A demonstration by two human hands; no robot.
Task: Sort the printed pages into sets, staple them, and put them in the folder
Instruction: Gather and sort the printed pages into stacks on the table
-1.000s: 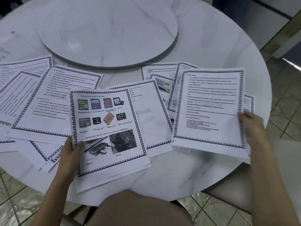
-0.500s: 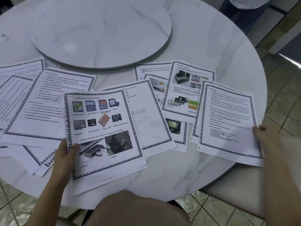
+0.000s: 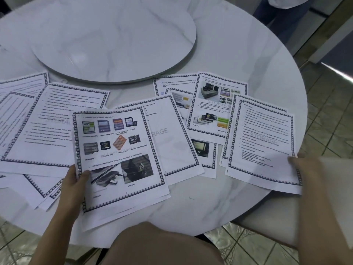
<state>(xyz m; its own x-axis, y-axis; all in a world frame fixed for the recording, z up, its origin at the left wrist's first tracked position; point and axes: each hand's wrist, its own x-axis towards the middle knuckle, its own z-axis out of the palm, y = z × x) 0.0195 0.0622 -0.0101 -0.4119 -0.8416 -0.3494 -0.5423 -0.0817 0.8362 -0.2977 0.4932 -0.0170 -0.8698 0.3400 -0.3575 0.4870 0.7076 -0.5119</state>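
Pinching noted, both hands. Left hand [image 3: 73,185] grips the memory-card page [image 3: 118,155] at 7 o'clock, thumb on top. Right hand [image 3: 305,165] holds the text page [image 3: 261,146] at 4 o'clock by its right edge, thumb on top. Loose pages [image 3: 55,121] fan across the counter [image 3: 229,54], 9 to 2 o'clock.

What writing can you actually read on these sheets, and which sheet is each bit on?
"STORAGE": watermark on the text page held by the right hand.
"RAGE": visible end of the watermark on the middle page.
"MicroSD", "Memory Stick", "USB port": captions on the memory card page held by the left hand.
"Smart card": caption on the picture page.
Body text on every page: too small to read.
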